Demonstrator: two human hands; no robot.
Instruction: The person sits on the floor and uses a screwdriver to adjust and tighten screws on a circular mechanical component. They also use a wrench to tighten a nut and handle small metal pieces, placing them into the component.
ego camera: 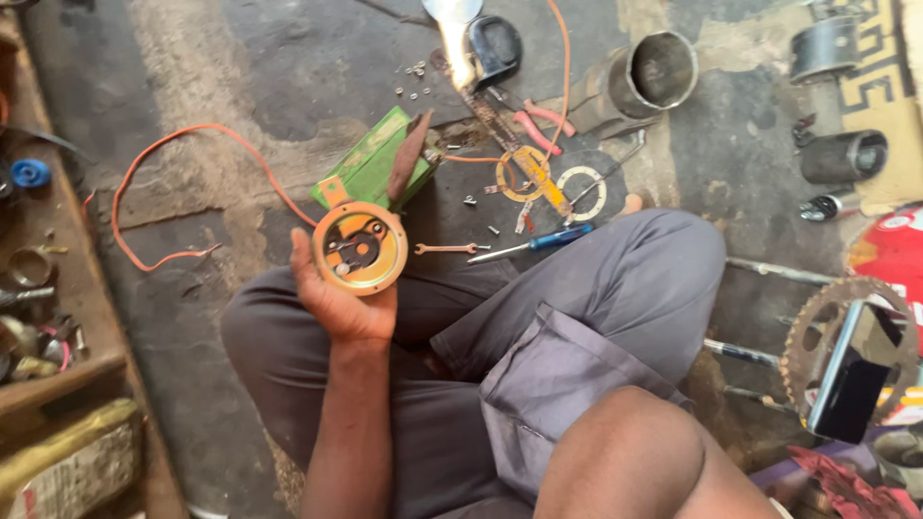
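Head view: the left hand (338, 293) cups a round orange-rimmed plate (360, 247) in its open palm, fingers curled loosely round the edge, seemingly at the inspection step. The right hand is out of sight. Just right of the plate lie a small spanner (445, 249) and a blue-handled screwdriver (532, 243); a green box (371, 165) sits beyond. Any next move likely needs a free hand for a tool.

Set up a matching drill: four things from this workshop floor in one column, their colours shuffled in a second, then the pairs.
1. box
2. screwdriver handle
3. cable
4. pliers grips

A. blue
B. pink-red
C. green
D. orange

Pairs: 1-C, 2-A, 3-D, 4-B. The left hand holds a round orange plate in front of the box.
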